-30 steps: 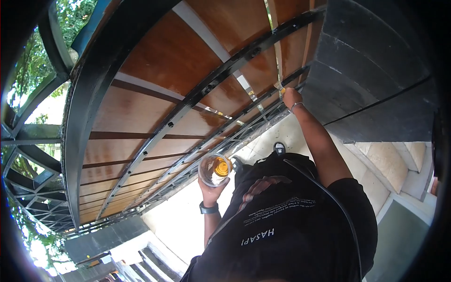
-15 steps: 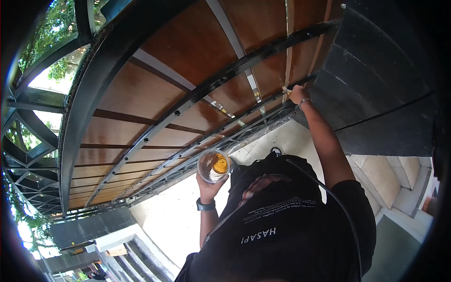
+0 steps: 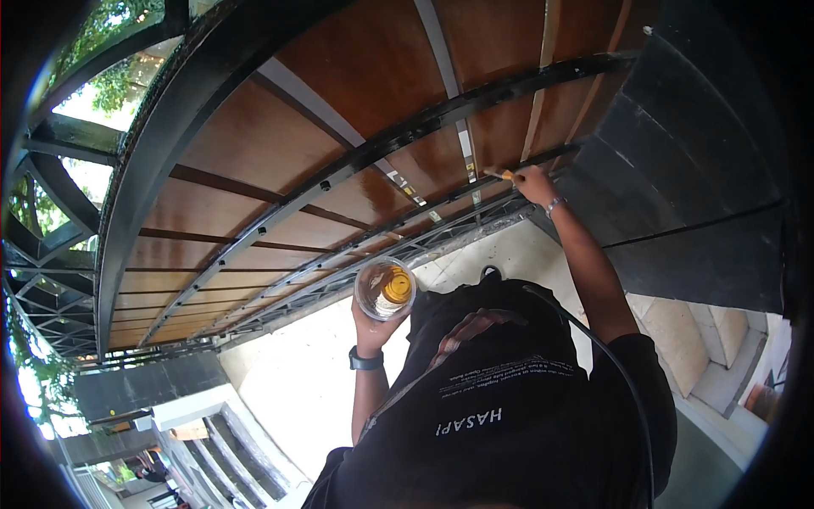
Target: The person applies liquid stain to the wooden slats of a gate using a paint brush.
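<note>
My left hand [image 3: 374, 329], with a dark watch on its wrist, is wrapped round a clear plastic cup [image 3: 386, 289] with amber liquid inside, held in front of my body. Farther right, my right hand [image 3: 536, 185] grips a small paintbrush [image 3: 500, 174], its tip pointing left at the brown wooden panels [image 3: 407, 174]. The tip is close to a black metal bar; whether it touches the wood I cannot tell. Several panels look glossy, and strips of tape-like patches [image 3: 468, 157] run between some of them.
A black curved metal frame [image 3: 148, 178] borders the panels on the left, with lattice and trees beyond. Dark panels [image 3: 678, 170] stand at the right, above stone steps [image 3: 670, 335]. Pale floor [image 3: 288, 382] lies below. A black cable [image 3: 623, 377] crosses my shirt.
My right hand has turned, and the brush now points left, away from the light strip it was at. The view has shifted slightly. My left hand still holds the cup.
</note>
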`<state>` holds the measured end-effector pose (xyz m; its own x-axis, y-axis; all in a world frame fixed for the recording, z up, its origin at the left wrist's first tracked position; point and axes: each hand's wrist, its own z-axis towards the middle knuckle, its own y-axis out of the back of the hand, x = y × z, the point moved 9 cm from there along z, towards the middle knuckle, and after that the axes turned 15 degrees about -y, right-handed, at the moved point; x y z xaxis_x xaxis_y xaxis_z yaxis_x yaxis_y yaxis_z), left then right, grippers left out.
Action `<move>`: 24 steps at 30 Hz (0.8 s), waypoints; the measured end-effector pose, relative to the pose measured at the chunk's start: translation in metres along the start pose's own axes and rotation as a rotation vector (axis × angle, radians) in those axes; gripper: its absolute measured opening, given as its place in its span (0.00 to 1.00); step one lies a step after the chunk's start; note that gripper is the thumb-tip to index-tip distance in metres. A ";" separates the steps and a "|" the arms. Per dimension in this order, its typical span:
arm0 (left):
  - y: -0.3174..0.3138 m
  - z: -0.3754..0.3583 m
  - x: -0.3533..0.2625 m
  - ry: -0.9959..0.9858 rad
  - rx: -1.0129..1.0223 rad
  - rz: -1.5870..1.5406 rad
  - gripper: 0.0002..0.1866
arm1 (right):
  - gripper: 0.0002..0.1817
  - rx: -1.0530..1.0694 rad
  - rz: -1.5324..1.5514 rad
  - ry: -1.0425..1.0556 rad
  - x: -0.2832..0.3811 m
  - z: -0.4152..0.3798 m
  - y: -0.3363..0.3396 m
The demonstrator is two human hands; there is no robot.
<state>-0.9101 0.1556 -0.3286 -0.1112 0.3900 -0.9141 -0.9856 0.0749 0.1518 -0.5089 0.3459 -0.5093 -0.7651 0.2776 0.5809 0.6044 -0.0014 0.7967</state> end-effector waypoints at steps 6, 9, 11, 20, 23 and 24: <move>-0.003 0.000 -0.004 0.005 -0.013 -0.009 0.48 | 0.12 -0.057 -0.059 0.179 -0.007 0.006 -0.056; -0.001 0.002 -0.009 0.018 -0.012 0.001 0.48 | 0.12 -0.037 -0.038 -0.052 0.020 0.002 -0.035; 0.001 0.000 -0.013 0.010 -0.014 0.024 0.48 | 0.14 0.005 0.132 -0.008 0.040 -0.012 -0.008; 0.007 -0.030 -0.023 -0.002 -0.136 0.050 0.47 | 0.13 0.103 0.066 0.077 0.045 -0.041 0.019; 0.009 -0.044 -0.035 -0.002 -0.142 0.028 0.47 | 0.11 -0.027 0.079 0.181 0.067 -0.030 0.038; 0.011 -0.051 -0.038 -0.009 -0.157 0.032 0.47 | 0.11 -0.129 0.167 0.225 0.079 -0.033 0.061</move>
<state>-0.9234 0.0947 -0.3109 -0.1421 0.3980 -0.9063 -0.9895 -0.0820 0.1191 -0.5397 0.3355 -0.4097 -0.6959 0.0432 0.7168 0.7041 -0.1550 0.6930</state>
